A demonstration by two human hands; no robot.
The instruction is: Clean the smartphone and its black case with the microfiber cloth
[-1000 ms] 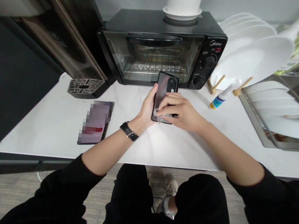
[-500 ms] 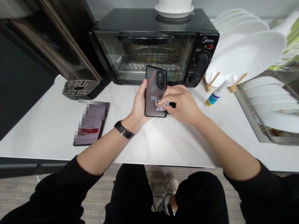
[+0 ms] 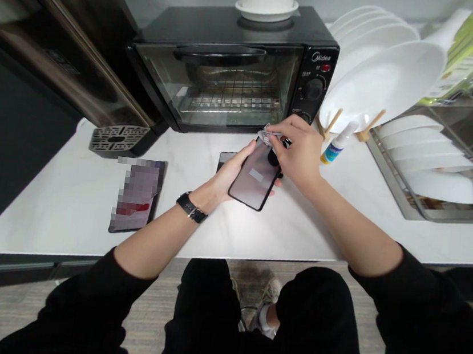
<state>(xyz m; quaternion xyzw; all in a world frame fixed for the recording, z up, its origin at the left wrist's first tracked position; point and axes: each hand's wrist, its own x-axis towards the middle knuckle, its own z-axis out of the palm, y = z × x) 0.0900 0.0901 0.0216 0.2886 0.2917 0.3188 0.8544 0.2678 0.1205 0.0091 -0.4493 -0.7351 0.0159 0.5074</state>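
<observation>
Two hands busy: left hand (image 3: 231, 172) cradles phone (image 3: 256, 175) steady, tilted; right hand (image 3: 298, 150) pinches wipe (image 3: 266, 136) — rub camera end lightly, short strokes.

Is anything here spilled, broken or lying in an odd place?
Nothing looks spilled or broken. One oddity: a small spray bottle lies on its side on the counter, beside the plate rack, rather than standing.

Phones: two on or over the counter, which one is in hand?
The dark phone with its back up, held by the left hand while the right hand presses a wipe to its top. The other phone lies flat, untouched.
</observation>
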